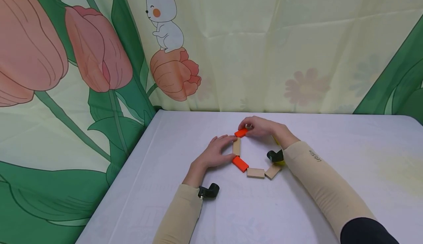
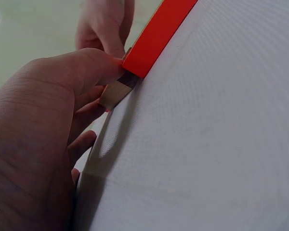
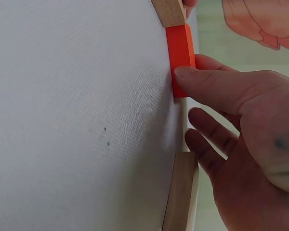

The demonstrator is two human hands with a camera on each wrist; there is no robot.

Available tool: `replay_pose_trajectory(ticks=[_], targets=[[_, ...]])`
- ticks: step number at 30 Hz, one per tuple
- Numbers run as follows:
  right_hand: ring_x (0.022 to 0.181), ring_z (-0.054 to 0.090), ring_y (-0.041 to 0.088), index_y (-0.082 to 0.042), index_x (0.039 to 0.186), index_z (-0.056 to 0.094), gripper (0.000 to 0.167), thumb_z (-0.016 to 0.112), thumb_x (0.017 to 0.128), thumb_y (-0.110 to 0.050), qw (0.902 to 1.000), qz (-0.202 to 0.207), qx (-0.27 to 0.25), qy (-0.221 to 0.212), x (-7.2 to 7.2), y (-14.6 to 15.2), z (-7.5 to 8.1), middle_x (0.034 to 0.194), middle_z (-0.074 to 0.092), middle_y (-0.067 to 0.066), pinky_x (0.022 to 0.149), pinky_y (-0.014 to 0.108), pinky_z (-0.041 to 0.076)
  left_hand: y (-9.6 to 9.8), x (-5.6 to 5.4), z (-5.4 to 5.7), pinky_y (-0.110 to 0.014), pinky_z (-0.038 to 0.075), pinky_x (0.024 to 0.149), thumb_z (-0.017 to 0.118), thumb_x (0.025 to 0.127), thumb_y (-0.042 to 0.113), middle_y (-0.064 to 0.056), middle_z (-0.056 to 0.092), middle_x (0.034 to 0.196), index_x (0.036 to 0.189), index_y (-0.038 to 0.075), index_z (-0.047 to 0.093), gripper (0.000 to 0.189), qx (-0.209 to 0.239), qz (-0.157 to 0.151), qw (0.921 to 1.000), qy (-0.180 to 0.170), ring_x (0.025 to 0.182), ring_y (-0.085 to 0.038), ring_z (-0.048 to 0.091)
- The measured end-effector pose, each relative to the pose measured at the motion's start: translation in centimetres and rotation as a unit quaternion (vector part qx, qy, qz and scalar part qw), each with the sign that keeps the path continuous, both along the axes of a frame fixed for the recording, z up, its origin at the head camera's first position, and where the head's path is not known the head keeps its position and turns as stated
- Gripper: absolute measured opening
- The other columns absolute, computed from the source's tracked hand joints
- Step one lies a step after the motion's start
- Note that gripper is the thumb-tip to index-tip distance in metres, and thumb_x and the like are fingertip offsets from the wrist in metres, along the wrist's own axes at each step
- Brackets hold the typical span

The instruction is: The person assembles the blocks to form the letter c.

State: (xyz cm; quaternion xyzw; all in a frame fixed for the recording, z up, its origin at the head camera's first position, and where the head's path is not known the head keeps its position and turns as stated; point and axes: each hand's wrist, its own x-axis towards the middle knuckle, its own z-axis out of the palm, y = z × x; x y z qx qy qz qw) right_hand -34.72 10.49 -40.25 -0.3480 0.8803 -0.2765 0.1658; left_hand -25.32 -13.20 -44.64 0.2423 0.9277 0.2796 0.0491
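My right hand (image 1: pixel 261 126) pinches an orange-red block (image 3: pixel 179 45) between thumb and index finger at the far end of a curved line of blocks. That block's other end meets a plain wooden block (image 1: pixel 236 147). Around the wooden block reaches my left hand (image 1: pixel 216 152), its fingertips by the far end. The left thumb lies at the near end, where a second orange-red block (image 1: pixel 240 164) adjoins at an angle. In the left wrist view, the wooden block (image 2: pixel 116 92) is mostly hidden behind the left thumb and the orange-red block.
Two more wooden blocks, one (image 1: pixel 256 173) lying flat and another (image 1: pixel 273 171) slanted, continue the ring at the near side. A yellow block (image 1: pixel 281 163) shows partly behind the right wrist camera (image 1: pixel 275 156). Another wooden block (image 3: pixel 180 192) lies beside the right hand's lower fingers.
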Motion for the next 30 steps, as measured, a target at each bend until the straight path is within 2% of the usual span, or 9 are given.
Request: replay_pose_trajectory(ticks=[12, 30], targets=[[0.123, 0.049, 0.035, -0.009, 0.125, 0.068, 0.031, 0.069, 0.094, -0.006, 0.9997, -0.011, -0.022, -0.004, 0.20, 0.23, 0.12, 0.130, 0.058, 0.012, 0.105, 0.051, 0.043, -0.07, 0.02, 0.00, -0.047, 0.010, 0.122, 0.066, 0.092, 0.034, 0.003, 0.047, 0.153, 0.150, 0.022, 0.050, 0.062, -0.004, -0.001, 1.0000, -0.002, 0.146, -0.020, 0.031], [0.117, 0.049, 0.033, -0.009, 0.122, 0.071, 0.029, 0.073, 0.093, -0.010, 0.9996, -0.012, -0.025, 0.003, 0.46, -0.25, 0.28, 0.123, 0.060, 0.009, 0.099, 0.049, 0.045, -0.08, -0.15, -0.10, -0.046, 0.010, 0.122, 0.066, 0.092, 0.036, 0.004, 0.046, 0.154, 0.151, 0.023, 0.049, 0.063, -0.011, -0.002, 0.9999, -0.001, 0.146, -0.018, 0.030]])
